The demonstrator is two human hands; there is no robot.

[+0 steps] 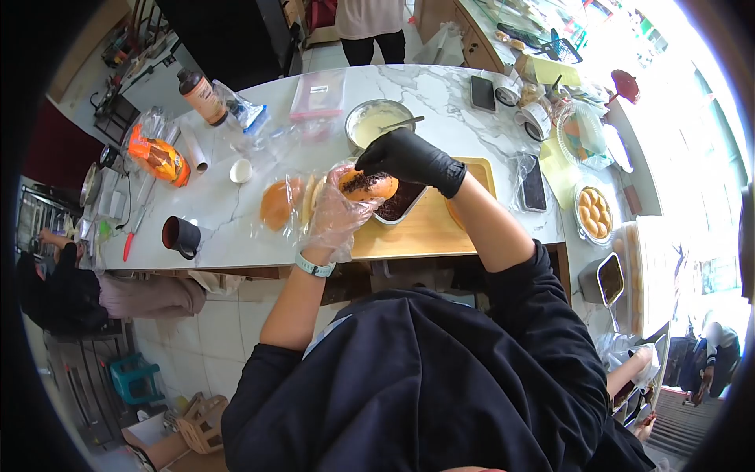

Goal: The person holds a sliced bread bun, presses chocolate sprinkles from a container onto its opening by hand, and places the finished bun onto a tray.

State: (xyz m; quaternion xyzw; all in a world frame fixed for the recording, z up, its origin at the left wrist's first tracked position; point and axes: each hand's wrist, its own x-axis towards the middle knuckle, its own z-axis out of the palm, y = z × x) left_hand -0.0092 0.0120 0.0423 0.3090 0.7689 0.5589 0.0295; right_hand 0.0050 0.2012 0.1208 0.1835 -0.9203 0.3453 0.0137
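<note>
My left hand (340,206), in a clear plastic glove, is wrapped round a bun (381,189) with chocolate sprinkles on its top. Directly over it, my right hand (405,157) in a black glove has its fingers bunched together, touching dark sprinkles on the bun. A metal tin (407,206) of chocolate sprinkles lies partly hidden below the bun, on a wooden tray (440,237). Behind my hands stands a metal bowl (351,126) of pale cream with a utensil in it. More buns in clear plastic (277,206) lie left of my left hand.
A dark mug (181,236), a red-handled knife (130,244) and an orange package (159,157) are at left. Phones (483,94) and a plastic tub of small round buns (594,211) are at right. A person (371,23) stands across the table; others are at both sides.
</note>
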